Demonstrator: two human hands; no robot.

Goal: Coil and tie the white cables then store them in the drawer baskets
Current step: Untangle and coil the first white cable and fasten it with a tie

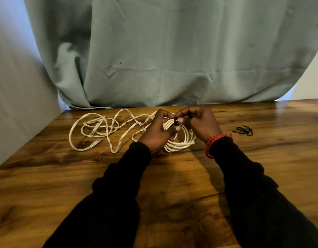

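A coiled white cable lies on the wooden table between my hands. My left hand grips the coil's upper left side, thumb over the strands. My right hand pinches a short black tie wrapped around the top of the coil. A second white cable sprawls loose and tangled to the left, its two plug ends lying near each other. No drawer or basket is in view.
A small heap of spare black ties lies on the table to the right of my right hand. A grey-green curtain hangs behind the table's far edge. A pale wall runs along the left.
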